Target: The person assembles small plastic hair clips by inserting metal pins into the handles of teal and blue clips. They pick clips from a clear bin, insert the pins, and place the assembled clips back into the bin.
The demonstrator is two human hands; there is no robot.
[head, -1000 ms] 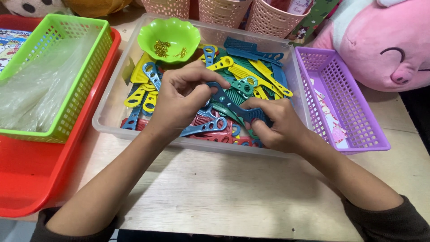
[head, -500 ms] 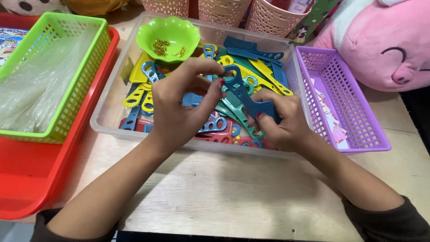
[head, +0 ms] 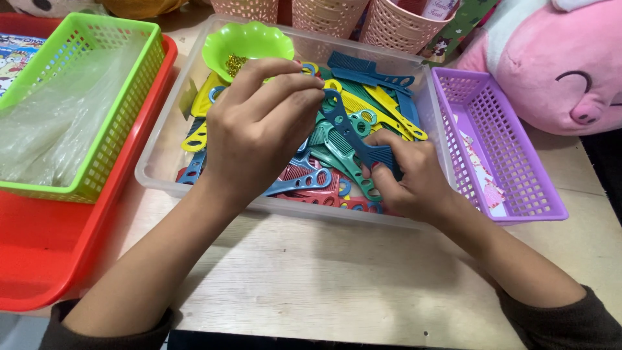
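Hands at work on a dark blue comb (head: 353, 133) above a clear plastic bin (head: 162, 155) of coloured combs.

Right hand (head: 408, 178) pinches the comb's toothed end between thumb and fingers; left hand (head: 259, 126) has fingertips closed at its ring handle. The comb sits tilted over the pile, with a green bowl (head: 249, 42) at the bin's far corner, a purple basket (head: 499, 142) just beside on the right, and a green basket (head: 97, 104) on a red tray (head: 39, 259) to the left.
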